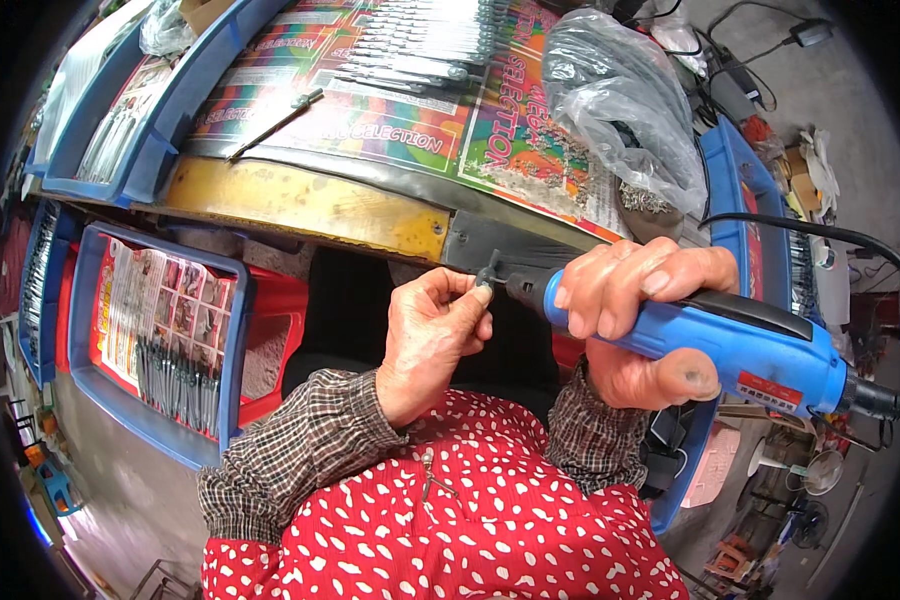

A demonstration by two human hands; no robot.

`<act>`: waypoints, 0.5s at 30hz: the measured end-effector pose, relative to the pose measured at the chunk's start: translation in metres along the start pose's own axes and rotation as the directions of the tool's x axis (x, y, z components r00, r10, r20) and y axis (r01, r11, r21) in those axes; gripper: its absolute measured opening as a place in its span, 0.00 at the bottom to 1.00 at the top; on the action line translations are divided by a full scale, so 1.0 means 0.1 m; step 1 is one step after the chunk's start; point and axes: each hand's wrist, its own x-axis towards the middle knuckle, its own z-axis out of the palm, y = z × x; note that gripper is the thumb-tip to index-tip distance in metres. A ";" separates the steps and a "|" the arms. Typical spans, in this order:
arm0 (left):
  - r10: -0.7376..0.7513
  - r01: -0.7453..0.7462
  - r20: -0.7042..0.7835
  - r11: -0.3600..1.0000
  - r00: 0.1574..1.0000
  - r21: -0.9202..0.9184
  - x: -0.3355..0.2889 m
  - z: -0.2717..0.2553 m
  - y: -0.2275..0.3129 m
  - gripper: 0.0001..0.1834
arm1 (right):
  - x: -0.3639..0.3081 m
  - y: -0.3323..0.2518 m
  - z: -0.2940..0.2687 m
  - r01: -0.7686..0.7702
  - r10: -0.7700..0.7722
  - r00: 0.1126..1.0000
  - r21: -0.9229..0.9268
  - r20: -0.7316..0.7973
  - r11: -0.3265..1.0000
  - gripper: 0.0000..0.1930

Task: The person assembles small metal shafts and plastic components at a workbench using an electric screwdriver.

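Observation:
My left hand (422, 335) pinches a small dark metal piece (486, 277) between thumb and fingertips, just off the table's front edge. In my right hand (640, 285) lies a blue corded electric screwdriver (735, 350), held sideways with its black nose pointing left. The tip of the screwdriver's nose is close to the dark piece; whether they touch I cannot tell. Above my hands, small metal screws (568, 165) are scattered on the printed sheet. A single slim metal rod (275, 125) lies on the table to the left, apart from a row of similar rods (420, 45) farther back.
A clear plastic bag (620, 90) sits at the table's right. Blue trays (242, 340) with dark rods stand on the left, below and beside the table (300, 200). Another blue tray (722, 170) is at the right. A black cable (820, 230) crosses there.

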 end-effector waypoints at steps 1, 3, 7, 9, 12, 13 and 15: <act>-0.001 0.001 -0.001 1.000 1.000 -0.006 0.00 0.00 0.01 0.07 | 0.02 0.00 -0.01 -0.014 0.013 0.999 0.019 0.042 1.000 0.29; -0.010 0.010 -0.008 1.000 1.000 0.009 -0.01 0.00 0.02 0.07 | 0.05 0.01 0.04 -0.045 0.044 0.999 0.019 0.030 0.999 0.29; -0.024 0.025 -0.036 1.000 0.999 0.014 -0.02 0.05 0.05 0.07 | 0.13 0.01 0.17 -0.117 0.117 0.993 -0.009 -0.021 0.993 0.29; -0.036 0.036 -0.031 0.999 0.999 0.018 -0.01 0.04 0.05 0.07 | 0.14 0.01 0.17 -0.145 0.143 0.989 -0.029 -0.042 0.989 0.29; -0.038 0.038 -0.023 0.999 0.999 0.003 -0.01 0.03 0.04 0.07 | 0.14 -0.03 0.19 -0.241 0.229 0.960 -0.057 -0.159 0.969 0.30; -0.033 0.032 -0.020 0.999 0.999 -0.017 -0.01 0.03 0.03 0.07 | 0.12 -0.01 0.16 -0.218 0.212 0.967 -0.027 -0.145 0.976 0.31; -0.032 0.032 -0.016 0.999 0.999 -0.026 -0.01 0.03 0.01 0.07 | 0.11 -0.04 0.20 -0.234 0.219 0.955 -0.054 -0.201 0.971 0.31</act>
